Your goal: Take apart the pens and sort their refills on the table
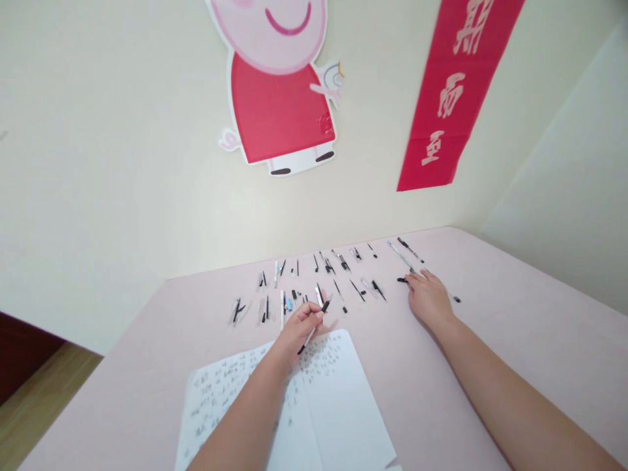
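Note:
My left hand (303, 324) is closed around a slim pen (310, 335) with a clear barrel and black ends, held slanted above the top of the paper. My right hand (430, 299) rests low over the table at the right, its fingers curled down at a dark pen piece (403, 280) whose black end pokes out by the thumb. Much of that piece is hidden by the fingers. Just beyond lie a pale blue-white pen (400, 254) and a black pen (410, 249). A black pen end (457, 299) shows to the right of the hand.
Several pens, refills and caps (343, 261) lie in two rough rows along the back of the pink table (490, 314). An open sheet of paper (338, 399) with handwriting lies under my left forearm. The wall (373, 209) carries a pig cutout (279, 111) and a red banner (441, 111).

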Action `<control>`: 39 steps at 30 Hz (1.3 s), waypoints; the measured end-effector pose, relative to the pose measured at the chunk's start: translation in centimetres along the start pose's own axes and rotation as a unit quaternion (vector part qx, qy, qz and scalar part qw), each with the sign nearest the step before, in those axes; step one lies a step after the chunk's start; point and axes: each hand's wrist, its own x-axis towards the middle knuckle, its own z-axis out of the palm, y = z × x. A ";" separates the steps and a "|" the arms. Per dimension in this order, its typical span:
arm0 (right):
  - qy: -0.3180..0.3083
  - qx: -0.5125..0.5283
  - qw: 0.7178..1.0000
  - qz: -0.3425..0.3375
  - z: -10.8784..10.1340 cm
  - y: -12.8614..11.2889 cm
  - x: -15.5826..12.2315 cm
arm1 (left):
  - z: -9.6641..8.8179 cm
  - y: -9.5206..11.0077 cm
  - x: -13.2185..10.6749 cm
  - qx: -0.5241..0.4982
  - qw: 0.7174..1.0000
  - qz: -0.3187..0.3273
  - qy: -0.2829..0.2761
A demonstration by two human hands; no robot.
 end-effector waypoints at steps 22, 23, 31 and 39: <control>-0.012 0.364 0.930 0.043 -3.9 -5.5 0.6 | 0.2 -0.8 0.3 0.045 0.997 0.063 0.010; -0.023 0.422 0.904 0.062 -4.0 -6.1 0.5 | 0.2 -1.0 0.3 0.052 0.996 0.066 0.004; -0.161 0.733 0.631 0.196 -5.2 -9.6 -0.2 | 0.0 -1.6 0.5 0.092 0.993 0.062 -0.047; -0.182 0.763 0.582 0.216 -6.4 -10.3 -0.3 | 0.2 -1.4 0.4 0.132 0.986 0.077 -0.067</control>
